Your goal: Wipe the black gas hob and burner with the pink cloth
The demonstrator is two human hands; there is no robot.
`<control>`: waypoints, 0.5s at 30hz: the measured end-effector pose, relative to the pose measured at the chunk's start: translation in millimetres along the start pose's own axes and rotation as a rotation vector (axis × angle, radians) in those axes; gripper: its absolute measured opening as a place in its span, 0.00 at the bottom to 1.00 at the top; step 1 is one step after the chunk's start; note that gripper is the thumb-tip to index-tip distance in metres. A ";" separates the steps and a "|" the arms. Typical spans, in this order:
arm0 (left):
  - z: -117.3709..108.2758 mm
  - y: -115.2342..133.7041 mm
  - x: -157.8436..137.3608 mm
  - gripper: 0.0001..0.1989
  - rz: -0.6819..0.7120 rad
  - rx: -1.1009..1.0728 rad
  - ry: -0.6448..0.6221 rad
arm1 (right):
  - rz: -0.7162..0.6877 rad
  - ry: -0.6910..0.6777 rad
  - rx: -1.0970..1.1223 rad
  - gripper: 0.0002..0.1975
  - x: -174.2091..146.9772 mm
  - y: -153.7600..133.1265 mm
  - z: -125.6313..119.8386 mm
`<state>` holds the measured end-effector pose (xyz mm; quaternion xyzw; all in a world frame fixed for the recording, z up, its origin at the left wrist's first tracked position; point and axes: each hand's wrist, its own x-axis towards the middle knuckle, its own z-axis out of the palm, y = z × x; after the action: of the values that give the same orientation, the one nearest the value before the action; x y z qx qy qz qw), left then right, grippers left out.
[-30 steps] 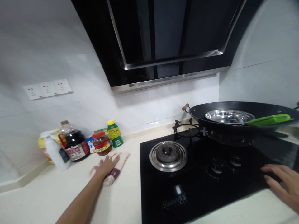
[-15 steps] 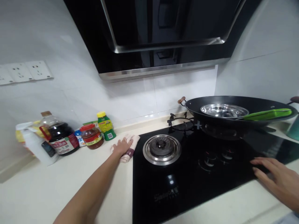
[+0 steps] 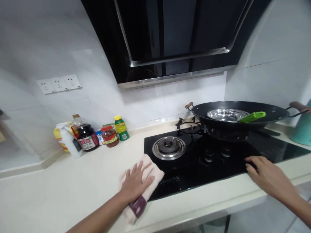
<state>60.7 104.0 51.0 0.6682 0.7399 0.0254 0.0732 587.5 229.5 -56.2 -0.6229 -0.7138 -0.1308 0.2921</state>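
Note:
My left hand (image 3: 136, 185) lies flat with spread fingers on a pale pink cloth (image 3: 155, 174) that has a dark purple patch. The cloth straddles the left edge of the black glass gas stove (image 3: 191, 178) and the cream countertop beside it. My right hand (image 3: 267, 173) rests at the stove's front edge with its fingers loosely stretched out and nothing in them. Between the hands are the two control knobs (image 3: 208, 156). The left burner (image 3: 168, 147) stands bare of a pot grate, just beyond the cloth.
A black wok (image 3: 272, 113) sits over the right burner, holding a steel bowl (image 3: 224, 114) and a green-handled utensil (image 3: 252, 116). A loose pot grate (image 3: 190, 127) lies behind. Sauce bottles (image 3: 85, 134) and jars (image 3: 109, 137) line the back left. The range hood (image 3: 179, 61) hangs overhead.
My left hand has drawn the cloth from the back of the counter toward the front, and the cloth is more spread out. My right hand remains near the stove's front edge. The view has shifted.

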 end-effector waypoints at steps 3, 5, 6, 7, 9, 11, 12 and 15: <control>-0.7 11.7 -28.9 0.35 0.045 -0.036 -0.042 | 0.000 0.022 0.014 0.21 -0.1 -3.6 1.4; -3.4 17.4 -31.6 0.34 0.038 -0.050 -0.068 | 0.009 0.038 0.034 0.20 0.1 -6.0 2.1; -5.3 20.5 -27.5 0.35 0.026 -0.052 -0.075 | 0.013 0.043 0.048 0.20 0.2 -7.4 1.9; -7.4 24.2 -20.2 0.35 0.007 -0.042 -0.076 | 0.020 0.047 0.061 0.20 0.4 -8.9 1.1; -11.0 34.1 0.9 0.37 -0.033 0.005 -0.049 | 0.039 0.045 0.085 0.19 0.8 -12.5 -2.3; -12.8 47.6 24.3 0.40 -0.060 0.054 -0.007 | 0.062 0.029 0.100 0.19 1.3 -16.6 -7.5; -12.5 55.8 34.4 0.41 -0.065 0.069 0.008 | 0.071 0.017 0.101 0.19 1.6 -18.6 -10.3; -7.2 85.5 49.8 0.44 -0.025 0.073 0.011 | 0.079 -0.014 0.085 0.18 2.2 -23.7 -17.4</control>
<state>139.1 162.9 66.0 0.6611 0.7489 0.0011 0.0448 569.0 217.2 -36.9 -0.6386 -0.6956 -0.0843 0.3182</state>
